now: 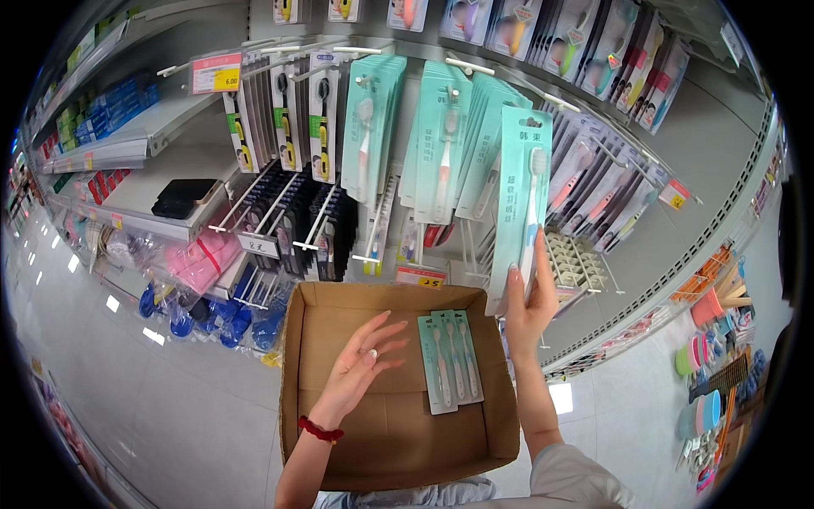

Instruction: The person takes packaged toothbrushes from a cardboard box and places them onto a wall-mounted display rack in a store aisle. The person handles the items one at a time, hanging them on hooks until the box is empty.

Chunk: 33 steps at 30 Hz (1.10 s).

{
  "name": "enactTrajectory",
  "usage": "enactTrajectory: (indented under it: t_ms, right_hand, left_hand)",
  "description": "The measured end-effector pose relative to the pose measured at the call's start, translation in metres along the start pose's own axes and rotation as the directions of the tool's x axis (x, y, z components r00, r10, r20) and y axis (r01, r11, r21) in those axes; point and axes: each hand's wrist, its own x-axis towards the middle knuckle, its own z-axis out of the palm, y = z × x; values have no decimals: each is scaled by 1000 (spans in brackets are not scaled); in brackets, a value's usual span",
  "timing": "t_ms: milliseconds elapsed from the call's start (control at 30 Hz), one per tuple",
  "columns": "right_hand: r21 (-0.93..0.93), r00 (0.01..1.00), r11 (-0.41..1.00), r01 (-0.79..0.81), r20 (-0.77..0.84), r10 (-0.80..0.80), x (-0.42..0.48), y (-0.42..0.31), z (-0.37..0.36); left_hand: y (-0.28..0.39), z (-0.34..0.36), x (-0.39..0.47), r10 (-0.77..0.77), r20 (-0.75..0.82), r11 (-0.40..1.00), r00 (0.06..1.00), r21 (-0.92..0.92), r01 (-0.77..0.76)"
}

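Observation:
My right hand point(531, 299) holds a packaged toothbrush on a mint-green card point(516, 184) upright by its lower end, in front of the rack. Above the open cardboard box point(343, 474) my left hand point(365, 362) hovers, fingers spread and empty, with a ring and a red wristband on that arm. Several packaged toothbrushes point(450, 362) on like cards lie overlapping inside the box on the right. More mint-green toothbrush packs point(443, 146) hang on hooks behind the box's far edge, left of the held pack.
Black-and-yellow toothbrushes point(323, 121) hang at the left and other toothbrush packs point(572, 175) at the right. Hook ends point(307, 245) stick out over the box's far side. A dark phone or case point(186, 198) rests on the left shelf point(210, 219). Bagged goods point(203, 261) lie below.

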Motion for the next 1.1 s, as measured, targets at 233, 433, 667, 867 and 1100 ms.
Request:
enactTrajectory:
  t_ms: [233,433,667,867,1100]
  right_hand:
    - [36,998,998,-61,1,61,-1,9,1]
    - [209,991,969,-132,-9,137,15,41,18]
    - [-127,997,991,-44,-68,36,21,36,28]
    - [-44,652,999,32,758,12,-57,34,-3]
    - [-285,-49,824,490,934,353,-175,52,-30]
  left_hand:
    - [-1,-1,0,-33,-20,999,999,-4,33]
    - [1,0,2,-70,-47,997,996,-25,69]
    - [3,0,-4,-84,-121,996,989,-32,80]
    - [-5,-11,0,-159,-215,987,964,-42,153]
    - [-5,-9,-4,-174,-116,984,978,21,178]
